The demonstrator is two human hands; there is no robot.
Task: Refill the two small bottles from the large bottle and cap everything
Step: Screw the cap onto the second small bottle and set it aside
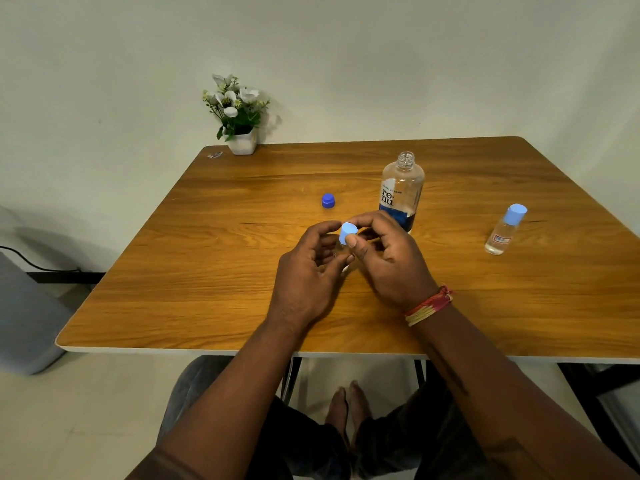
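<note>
At the table's middle my left hand [308, 275] curls round a small clear bottle [341, 251], mostly hidden by my fingers. My right hand [388, 258] pinches the light blue cap [348, 233] on top of that bottle. Just behind my hands stands the large clear bottle [401, 188], uncapped, with a blue band low on its label. Its dark blue cap [328, 200] lies on the table to the left of it. A second small bottle [502, 233], capped in light blue and holding clear liquid, stands at the right.
A wooden table [207, 271] carries everything. A white pot of white flowers [239, 116] stands at the far left corner against the wall, with a small shiny scrap [214, 154] beside it. A grey bin [27, 317] is on the floor at the left.
</note>
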